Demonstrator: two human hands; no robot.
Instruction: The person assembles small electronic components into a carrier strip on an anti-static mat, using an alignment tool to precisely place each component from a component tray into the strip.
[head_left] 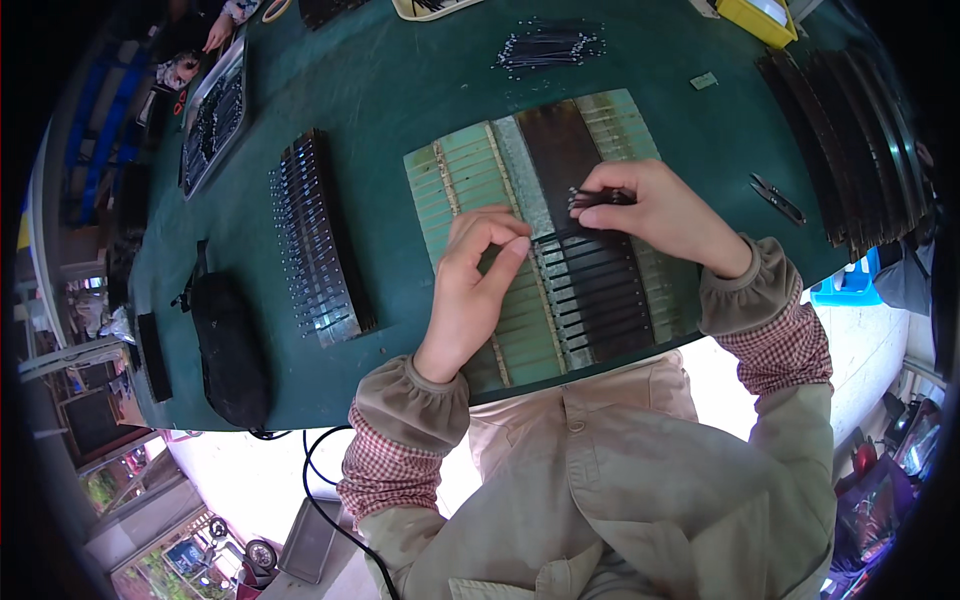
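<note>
Right fingers [609,178] grip thin black rods [618,197] over a slotted green board [470,185] edging the counter [395,130], left fingers [510,262] narrowed, any hold unclear.

Desk [390,85], one, dark green top, outline bowed by the lens; floor [235,480], pale, glaring white in strong light below the near edge. Beyond the left edge: blue racking [88,115], in shade; lower, off the near left corner, framed openings with bright greenery [100,488], a dark wheel [262,553] and a grey rectangular tray [310,542] set low beside it. Off the near right corner: blue plastic bin [848,290], below desk height, and purple bag-like article [866,510] among mixed goods, indistinct.
</note>
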